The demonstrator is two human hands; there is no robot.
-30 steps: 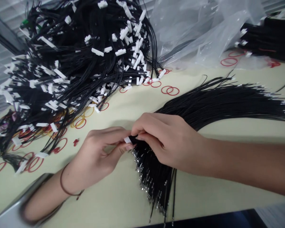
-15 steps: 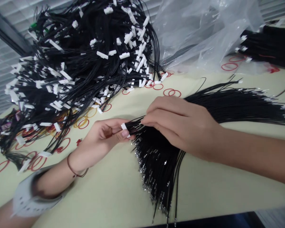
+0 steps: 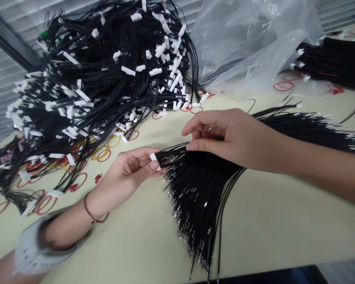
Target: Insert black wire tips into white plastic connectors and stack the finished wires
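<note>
My left hand (image 3: 130,169) pinches a white connector housing (image 3: 154,161) between thumb and fingers. Several thin black wires run from it to the right. My right hand (image 3: 225,136) is just above a thick fan of loose black wires (image 3: 207,177), with thumb and index fingertip apart and the other fingers curled. Its thumb tip is by the wires that lead from the connector; whether it touches them I cannot tell. Small shiny metal terminals (image 3: 180,215) tip the loose wires along the fan's lower left edge.
A large heap of black wire harnesses (image 3: 115,71) with white connectors lies at the back left. Red rubber bands (image 3: 47,203) are scattered over the table (image 3: 121,244). Behind stands a clear plastic bag (image 3: 248,47). Another black wire bundle (image 3: 337,63) lies at the far right.
My right hand has risen slightly and moved a little right, and its thumb and fingers have parted from a pinch at the wires. The left hand keeps its hold on the connector.
</note>
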